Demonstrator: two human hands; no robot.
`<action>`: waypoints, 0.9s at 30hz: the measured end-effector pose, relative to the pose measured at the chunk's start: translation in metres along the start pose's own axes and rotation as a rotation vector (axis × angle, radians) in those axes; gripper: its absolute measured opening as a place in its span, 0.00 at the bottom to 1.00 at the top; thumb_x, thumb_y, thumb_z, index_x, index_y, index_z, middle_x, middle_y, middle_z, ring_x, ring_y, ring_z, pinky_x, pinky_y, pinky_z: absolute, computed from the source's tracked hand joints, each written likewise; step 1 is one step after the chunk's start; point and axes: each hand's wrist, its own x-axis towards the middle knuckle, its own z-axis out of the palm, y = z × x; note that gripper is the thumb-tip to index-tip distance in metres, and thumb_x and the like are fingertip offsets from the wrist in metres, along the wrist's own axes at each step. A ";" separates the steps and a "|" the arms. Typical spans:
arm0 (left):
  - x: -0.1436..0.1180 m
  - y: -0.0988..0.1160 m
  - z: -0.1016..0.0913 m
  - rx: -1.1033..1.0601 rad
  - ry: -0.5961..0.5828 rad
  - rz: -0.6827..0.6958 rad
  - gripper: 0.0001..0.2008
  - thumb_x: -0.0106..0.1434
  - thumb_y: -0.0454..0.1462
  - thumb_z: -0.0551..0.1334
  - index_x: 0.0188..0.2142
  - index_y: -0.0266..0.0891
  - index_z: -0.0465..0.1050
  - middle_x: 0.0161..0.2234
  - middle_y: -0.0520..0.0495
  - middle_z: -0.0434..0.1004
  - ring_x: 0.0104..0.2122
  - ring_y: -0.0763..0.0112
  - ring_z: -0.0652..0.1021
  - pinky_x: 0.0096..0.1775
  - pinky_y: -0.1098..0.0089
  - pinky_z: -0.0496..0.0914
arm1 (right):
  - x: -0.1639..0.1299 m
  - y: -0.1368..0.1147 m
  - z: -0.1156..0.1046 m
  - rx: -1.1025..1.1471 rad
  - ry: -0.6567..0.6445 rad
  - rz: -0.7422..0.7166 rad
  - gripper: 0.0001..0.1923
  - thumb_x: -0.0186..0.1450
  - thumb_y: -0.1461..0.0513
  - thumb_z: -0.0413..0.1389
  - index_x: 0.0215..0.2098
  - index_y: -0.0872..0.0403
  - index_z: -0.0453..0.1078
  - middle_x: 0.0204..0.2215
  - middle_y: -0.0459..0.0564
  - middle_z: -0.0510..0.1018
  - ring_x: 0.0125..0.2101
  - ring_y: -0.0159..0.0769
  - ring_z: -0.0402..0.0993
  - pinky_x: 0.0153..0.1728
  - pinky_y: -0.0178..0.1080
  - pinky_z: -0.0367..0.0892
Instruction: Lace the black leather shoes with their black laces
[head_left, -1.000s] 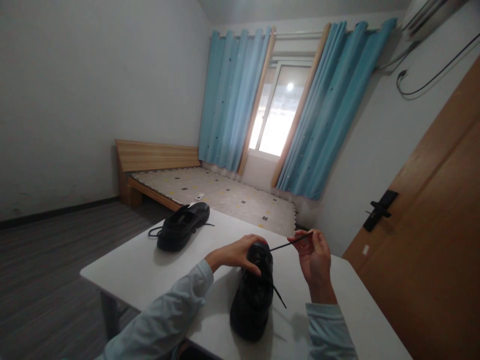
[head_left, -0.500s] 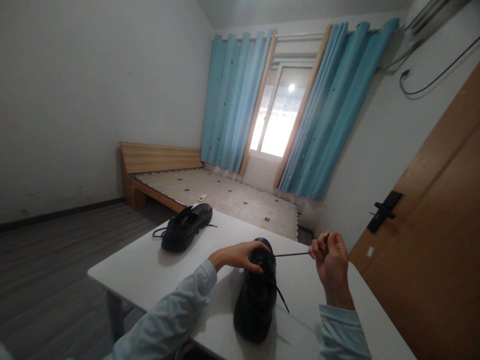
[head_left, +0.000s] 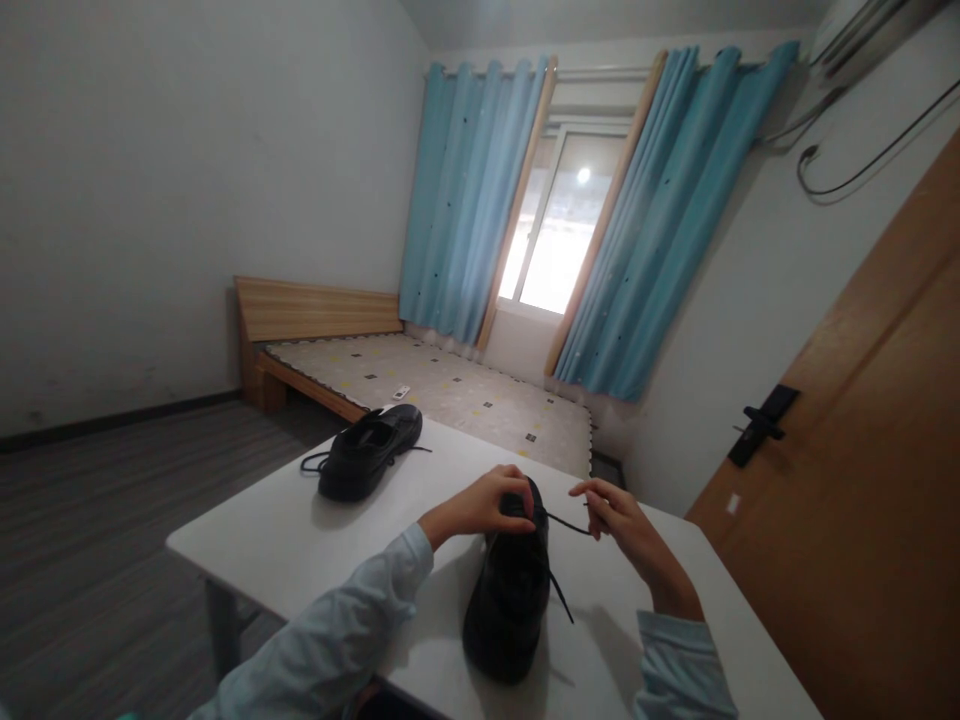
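Now lacing the near black shoe (head_left: 510,590) on the white table (head_left: 300,530); left hand (head_left: 487,505) clamping its toe end; right hand (head_left: 619,520) pinching the lace (head_left: 566,522) just beside; best keeping it taut, shoe steady.

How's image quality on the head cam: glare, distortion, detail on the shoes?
Head view: window blown out, backlighting the room; wide-angle bending at the edges, door leaning; near shoe a dark mass with little detail; left hand and right hand at the lace slightly soft.
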 end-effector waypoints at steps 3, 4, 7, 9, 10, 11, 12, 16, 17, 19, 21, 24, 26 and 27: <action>0.001 0.000 0.001 0.052 0.033 0.015 0.09 0.52 0.43 0.67 0.27 0.39 0.76 0.38 0.46 0.72 0.43 0.66 0.70 0.48 0.66 0.62 | 0.002 -0.001 0.013 0.046 -0.037 -0.052 0.15 0.56 0.53 0.58 0.36 0.54 0.66 0.18 0.37 0.63 0.16 0.26 0.61 0.17 0.31 0.57; 0.001 0.000 0.001 0.068 0.039 0.018 0.09 0.51 0.43 0.68 0.26 0.40 0.77 0.38 0.46 0.72 0.43 0.66 0.70 0.48 0.66 0.62 | 0.003 0.000 0.017 0.052 -0.065 -0.068 0.15 0.56 0.53 0.59 0.36 0.53 0.65 0.18 0.36 0.62 0.16 0.26 0.60 0.18 0.31 0.57; 0.002 -0.001 0.001 0.112 0.051 0.029 0.08 0.51 0.43 0.68 0.27 0.43 0.79 0.39 0.47 0.73 0.42 0.66 0.69 0.48 0.65 0.62 | 0.005 0.002 0.027 0.034 -0.178 -0.075 0.14 0.56 0.54 0.59 0.35 0.54 0.65 0.16 0.36 0.61 0.16 0.26 0.57 0.18 0.29 0.54; 0.002 -0.003 0.002 0.139 0.054 0.038 0.07 0.51 0.44 0.68 0.27 0.45 0.79 0.39 0.47 0.74 0.42 0.65 0.69 0.48 0.64 0.61 | 0.005 0.002 0.031 -0.003 -0.214 -0.082 0.14 0.57 0.54 0.58 0.35 0.54 0.66 0.15 0.36 0.61 0.16 0.26 0.57 0.17 0.29 0.52; 0.002 -0.003 0.002 0.151 0.055 0.041 0.07 0.51 0.45 0.68 0.27 0.45 0.80 0.39 0.48 0.74 0.41 0.65 0.69 0.47 0.64 0.61 | 0.005 0.003 0.033 -0.025 -0.216 -0.089 0.13 0.58 0.54 0.58 0.36 0.54 0.66 0.15 0.36 0.62 0.16 0.26 0.57 0.17 0.29 0.52; 0.002 -0.004 0.003 0.163 0.055 0.043 0.08 0.51 0.45 0.67 0.27 0.46 0.80 0.39 0.48 0.74 0.41 0.65 0.69 0.47 0.65 0.61 | 0.005 0.002 0.034 -0.046 -0.212 -0.096 0.13 0.58 0.55 0.58 0.36 0.54 0.66 0.15 0.37 0.63 0.17 0.26 0.58 0.18 0.29 0.53; 0.002 -0.005 0.003 0.174 0.055 0.042 0.08 0.51 0.45 0.67 0.28 0.47 0.80 0.39 0.48 0.75 0.41 0.65 0.69 0.47 0.65 0.61 | 0.005 0.002 0.036 -0.064 -0.207 -0.100 0.12 0.58 0.55 0.57 0.36 0.54 0.66 0.15 0.37 0.64 0.17 0.27 0.58 0.18 0.29 0.53; 0.002 -0.009 0.006 0.223 0.049 0.033 0.09 0.50 0.47 0.68 0.29 0.48 0.80 0.39 0.49 0.75 0.41 0.64 0.69 0.45 0.66 0.61 | 0.004 0.000 0.040 -0.122 -0.196 -0.085 0.11 0.59 0.57 0.57 0.37 0.54 0.66 0.15 0.37 0.65 0.17 0.27 0.59 0.18 0.29 0.53; 0.002 -0.009 0.007 0.233 0.044 0.031 0.09 0.50 0.47 0.68 0.29 0.48 0.80 0.39 0.49 0.75 0.41 0.64 0.69 0.45 0.66 0.61 | 0.004 -0.001 0.041 -0.132 -0.193 -0.081 0.11 0.59 0.57 0.57 0.37 0.54 0.66 0.15 0.37 0.65 0.17 0.27 0.59 0.18 0.29 0.53; 0.002 -0.010 0.008 0.247 0.025 0.022 0.09 0.50 0.47 0.68 0.30 0.49 0.80 0.39 0.49 0.75 0.41 0.64 0.69 0.44 0.66 0.61 | 0.004 -0.001 0.042 -0.139 -0.183 -0.080 0.11 0.59 0.56 0.56 0.37 0.54 0.66 0.15 0.37 0.66 0.16 0.27 0.59 0.18 0.29 0.53; 0.003 -0.010 0.009 0.254 0.015 0.007 0.09 0.50 0.47 0.67 0.29 0.49 0.80 0.38 0.49 0.75 0.40 0.64 0.69 0.43 0.66 0.61 | 0.004 -0.002 0.043 -0.138 -0.167 -0.085 0.11 0.59 0.55 0.56 0.36 0.54 0.66 0.14 0.37 0.66 0.16 0.28 0.60 0.18 0.30 0.53; 0.003 -0.011 0.010 0.255 0.026 -0.011 0.10 0.50 0.48 0.67 0.30 0.49 0.80 0.38 0.49 0.75 0.40 0.64 0.69 0.42 0.66 0.61 | 0.004 -0.002 0.046 -0.148 -0.144 -0.089 0.11 0.58 0.55 0.57 0.35 0.53 0.66 0.14 0.37 0.66 0.16 0.28 0.60 0.18 0.30 0.53; 0.003 -0.011 0.010 0.254 0.035 -0.018 0.10 0.50 0.48 0.67 0.29 0.48 0.80 0.37 0.49 0.75 0.39 0.65 0.70 0.42 0.66 0.61 | 0.004 -0.003 0.048 -0.158 -0.136 -0.089 0.11 0.58 0.55 0.57 0.34 0.53 0.66 0.14 0.37 0.66 0.16 0.27 0.59 0.18 0.30 0.53; 0.003 -0.011 0.010 0.251 0.038 -0.022 0.11 0.50 0.48 0.67 0.29 0.48 0.80 0.37 0.49 0.75 0.39 0.65 0.70 0.42 0.66 0.61 | 0.003 -0.003 0.049 -0.163 -0.134 -0.090 0.10 0.58 0.56 0.57 0.34 0.53 0.66 0.14 0.37 0.66 0.16 0.27 0.58 0.17 0.30 0.52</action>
